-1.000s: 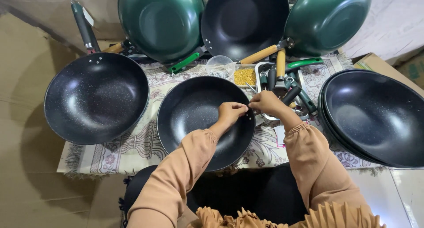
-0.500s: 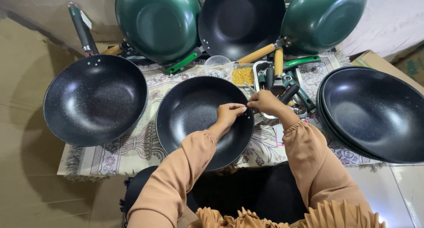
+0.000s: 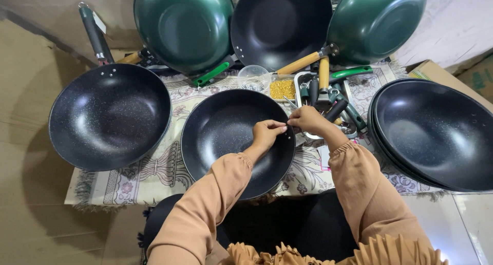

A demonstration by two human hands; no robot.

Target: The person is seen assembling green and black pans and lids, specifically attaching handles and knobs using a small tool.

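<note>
Head view shows our left hand (image 3: 265, 135) and right hand (image 3: 307, 119), fingers pinched together, touching at the black pan's (image 3: 221, 136) right rim, what they pinch too small to tell.

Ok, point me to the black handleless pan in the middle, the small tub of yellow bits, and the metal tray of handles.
black handleless pan (image 3: 223, 134), head view, bare inner bowl.
small tub of yellow bits (image 3: 282, 89), head view, on the yellow contents.
metal tray of handles (image 3: 299, 78), head view, its far left rim.
</note>
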